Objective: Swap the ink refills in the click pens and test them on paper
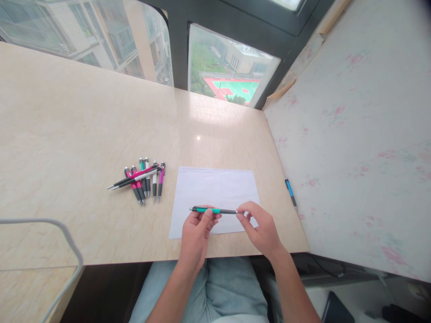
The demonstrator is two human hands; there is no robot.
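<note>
A green ballpoint pen [225, 211] with a dark grip lies level across both hands, above a white sheet of paper [215, 186]. My left hand [199, 226] is closed around the pen's green barrel, thumb on top, its clip end pointing left. At the other end, thumb and fingers of my right hand [257, 224] pinch the silver tip. Left of the paper lies a pile of several pens [143, 181] in pink, white, green and purple, two of them across the others. A blue pen [290, 192] rests at the wall on the right.
The beige marble-look table [84, 134] reaches back to a dark-framed window [178, 49]. A papered wall [353, 148] borders it on the right. At lower left a grey cable or tube [72, 244] bends over the table's front edge.
</note>
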